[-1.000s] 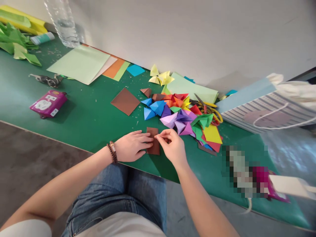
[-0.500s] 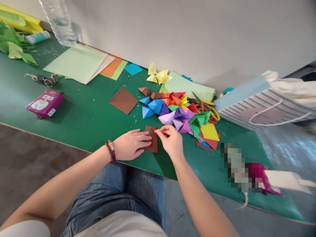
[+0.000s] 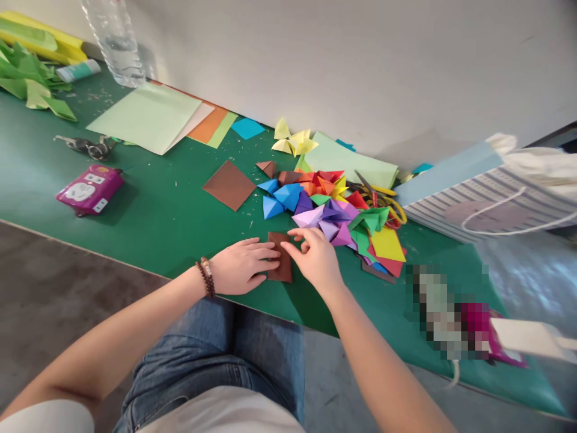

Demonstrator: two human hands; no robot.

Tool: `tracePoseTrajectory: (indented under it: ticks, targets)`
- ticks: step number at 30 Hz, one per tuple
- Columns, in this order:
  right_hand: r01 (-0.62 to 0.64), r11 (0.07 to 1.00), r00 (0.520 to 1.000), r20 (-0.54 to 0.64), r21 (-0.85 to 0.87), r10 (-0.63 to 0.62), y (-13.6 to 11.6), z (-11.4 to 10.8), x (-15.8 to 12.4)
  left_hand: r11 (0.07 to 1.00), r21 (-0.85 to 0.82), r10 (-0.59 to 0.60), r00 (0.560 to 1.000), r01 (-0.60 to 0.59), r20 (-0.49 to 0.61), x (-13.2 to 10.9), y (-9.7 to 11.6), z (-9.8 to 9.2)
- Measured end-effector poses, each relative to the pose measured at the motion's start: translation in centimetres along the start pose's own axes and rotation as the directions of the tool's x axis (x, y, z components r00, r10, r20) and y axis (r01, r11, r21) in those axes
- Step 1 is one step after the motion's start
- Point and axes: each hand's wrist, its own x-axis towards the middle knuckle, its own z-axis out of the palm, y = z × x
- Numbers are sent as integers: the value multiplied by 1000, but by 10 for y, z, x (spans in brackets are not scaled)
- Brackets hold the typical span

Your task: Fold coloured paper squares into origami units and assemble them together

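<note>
A folded brown paper (image 3: 280,260) lies on the green table (image 3: 171,216) near its front edge. My left hand (image 3: 241,264), a bead bracelet at its wrist, rests flat on the paper's left side with fingers stretched out. My right hand (image 3: 315,258) presses the paper's right edge with its thumb and forefinger, the other fingers loosely curled. Just beyond my right hand sits a heap of coloured folded paper pieces (image 3: 333,210).
A flat brown square (image 3: 229,185), pale green and orange sheets (image 3: 153,117), yellow folded pieces (image 3: 293,141), scissors (image 3: 381,198), a second pair of scissors (image 3: 85,146), a purple packet (image 3: 89,189), a clear bottle (image 3: 116,42) and a striped paper bag (image 3: 487,192) lie about the table.
My right hand has left its pinch at the paper's top right corner and now presses down along the right edge. The left hand has stayed put.
</note>
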Motion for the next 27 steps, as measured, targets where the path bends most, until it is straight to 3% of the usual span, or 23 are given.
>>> tracePoseTrajectory:
  ticks: [3, 8, 11, 16, 27]
  targets:
    - [33, 998, 996, 85, -60, -28, -1, 0, -2, 1000, 15, -2, 1000, 2, -1, 0, 0, 0]
    - [42, 999, 996, 78, 11, -43, 4, 0, 2, 1000, 9, 9, 1000, -9, -5, 1, 0, -2]
    - [127, 992, 983, 127, 27, -129, 9, -6, 7, 1000, -6, 0, 1000, 0, 5, 1, 0, -3]
    - [317, 947, 911, 262, 52, -320, 18, -17, 11, 1000, -13, -25, 999, 26, 27, 2, 2, -4]
    - [485, 863, 790, 355, 137, -500, 36, -22, 5, 999, -6, -33, 998, 34, 57, 5, 4, -7]
